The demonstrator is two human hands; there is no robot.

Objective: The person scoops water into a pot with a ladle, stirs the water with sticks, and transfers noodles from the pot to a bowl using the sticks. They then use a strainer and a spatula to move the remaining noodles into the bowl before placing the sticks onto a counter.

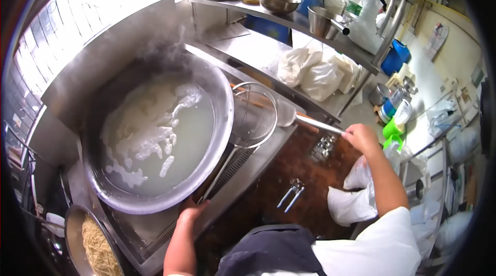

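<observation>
A large metal pot (pixel 98 188) holds cloudy, steaming water with patches of white foam (pixel 150 144). Low beside its rim, my left hand (pixel 190 212) is closed at the lower end of a thin handle leading up to a round mesh strainer (pixel 253 116). The strainer lies just right of the pot. My right hand (pixel 362 138), arm stretched forward, grips the end of a long-handled metal spatula (pixel 318 123). Its wide blade points left, close to the strainer's rim.
Noodles (pixel 98 245) fill a pan (pixel 72 229) at lower left. Tongs (pixel 292 193) lie on the wet brown floor. Plastic bags (pixel 310 69) sit under a metal shelf (pixel 351 46) carrying a steel bowl (pixel 278 2). More white bags (pixel 351 206) stand by my right arm.
</observation>
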